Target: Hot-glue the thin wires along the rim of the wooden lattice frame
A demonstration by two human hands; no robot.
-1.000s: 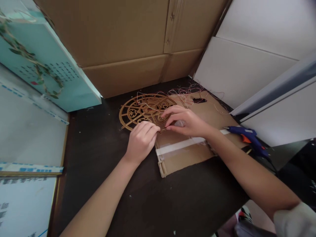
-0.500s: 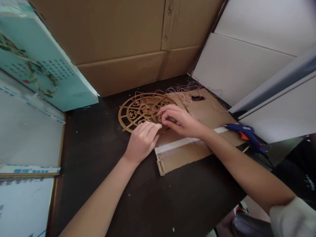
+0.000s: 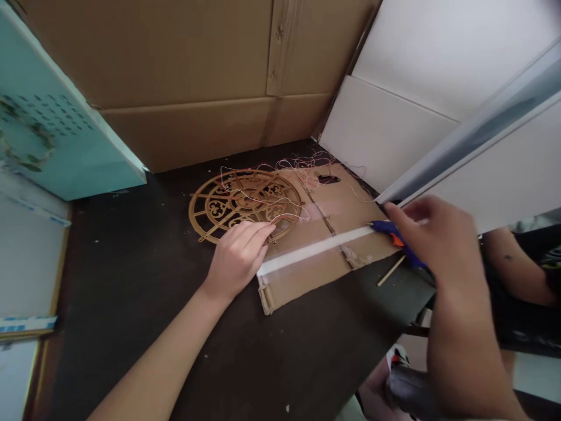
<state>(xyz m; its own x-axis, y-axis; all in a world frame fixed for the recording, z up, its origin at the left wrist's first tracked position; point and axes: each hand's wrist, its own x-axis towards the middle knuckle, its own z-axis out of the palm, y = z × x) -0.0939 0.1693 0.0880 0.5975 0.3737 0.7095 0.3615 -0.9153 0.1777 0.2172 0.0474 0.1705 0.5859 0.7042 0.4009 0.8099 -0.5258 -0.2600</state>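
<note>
Fingers of the left hand are closed on thin wire, pinched near its end, it seems, so that the tip is steadied. The wire is held just above the near edge of the brown openwork disc, across which its loose length is looped. By the disc, which lies partly over a cardboard sheet, the wire is apparently given a backing. Beyond it, more red and white wires are left tangled, perhaps for slack. A white strip is laid across the cardboard. At its far end a blue glue gun is placed, presumably within easy reach, with a thin stick near it on the dark table. The right hand is raised beside the gun, fingers partly bent; whether anything is gripped cannot be told. Farther right, another person's arm is seen.
</note>
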